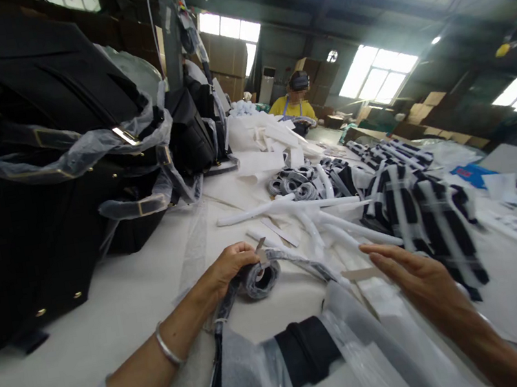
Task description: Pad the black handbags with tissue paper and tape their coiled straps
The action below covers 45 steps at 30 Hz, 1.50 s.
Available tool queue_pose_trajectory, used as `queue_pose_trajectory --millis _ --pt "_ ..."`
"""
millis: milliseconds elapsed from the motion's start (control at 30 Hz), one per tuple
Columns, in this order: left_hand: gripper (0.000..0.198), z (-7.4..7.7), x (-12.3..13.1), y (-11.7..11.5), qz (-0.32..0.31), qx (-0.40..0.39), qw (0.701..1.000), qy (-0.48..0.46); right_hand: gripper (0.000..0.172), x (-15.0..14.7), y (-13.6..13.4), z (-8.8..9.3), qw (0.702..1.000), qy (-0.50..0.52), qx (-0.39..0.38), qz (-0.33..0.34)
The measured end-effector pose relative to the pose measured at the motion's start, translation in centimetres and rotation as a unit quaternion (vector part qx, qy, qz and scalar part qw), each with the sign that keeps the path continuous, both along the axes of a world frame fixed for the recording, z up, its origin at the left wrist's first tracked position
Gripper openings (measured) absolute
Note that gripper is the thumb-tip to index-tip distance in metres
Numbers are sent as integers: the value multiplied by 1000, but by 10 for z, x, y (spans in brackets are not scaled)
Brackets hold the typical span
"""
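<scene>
My left hand, with a silver bangle on its wrist, has its fingers closed on a plastic-wrapped bag strap, which is rolled into a coil over the white table. A small pale tab sticks out by the fingertips. From the coil the strap runs right and down toward a black bag wrapped in white sheet and clear film, close in front of me. My right hand is stretched out flat, fingers together, above the table's right side. Its fingertips are near a tan strip; I cannot tell if they touch it.
Large black bags with film-wrapped straps stand on the left. Ahead lie white foam rods, several coiled straps and papers. Black bags with white strips are piled on the right. A person in yellow works at the far end.
</scene>
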<state>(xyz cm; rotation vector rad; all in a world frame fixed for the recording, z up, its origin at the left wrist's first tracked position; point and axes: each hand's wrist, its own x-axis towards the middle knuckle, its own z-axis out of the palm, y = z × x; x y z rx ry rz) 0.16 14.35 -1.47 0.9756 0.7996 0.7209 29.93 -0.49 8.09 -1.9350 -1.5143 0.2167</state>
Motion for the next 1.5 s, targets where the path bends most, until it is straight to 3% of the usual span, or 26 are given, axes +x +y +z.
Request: queue_pose_trajectory --millis 67,133,200,333,467,567,700,900,1133,1200,1333,1500 --pt "30 1 1 0 -6 3 1000 -1 47 31 -19 2 995 0 -41 -93" --pt "30 3 1 -1 -14 11 1000 0 48 39 -27 -2 991 -13 -52 -124" --pt "30 5 2 -3 -16 21 1000 3 42 24 -20 -8 997 -11 -38 -67" --pt "31 9 2 -6 -13 41 999 13 31 -46 25 -14 992 33 18 118" --pt "32 9 0 -6 -14 51 999 10 62 -104 70 -21 962 42 23 270" --pt "31 8 -2 -5 -16 55 998 4 61 -122 92 -34 956 89 -7 279" --pt "33 7 -5 -2 -25 62 998 -5 57 -123 108 -48 946 226 -67 221" --pt "36 5 -9 0 -55 52 997 -26 59 -119 109 -39 888 322 -155 289" --pt "37 2 -10 2 -57 40 997 -40 56 -114 109 -37 866 344 -197 304" --pt "38 3 -10 2 -57 32 997 -42 66 -112 108 -37 868 305 -198 339" --pt "39 5 -11 1 -54 16 997 -45 83 -107 106 -41 899 174 -136 379" --pt "36 11 -12 -2 -51 11 998 -39 67 -111 111 -49 899 271 -148 311"
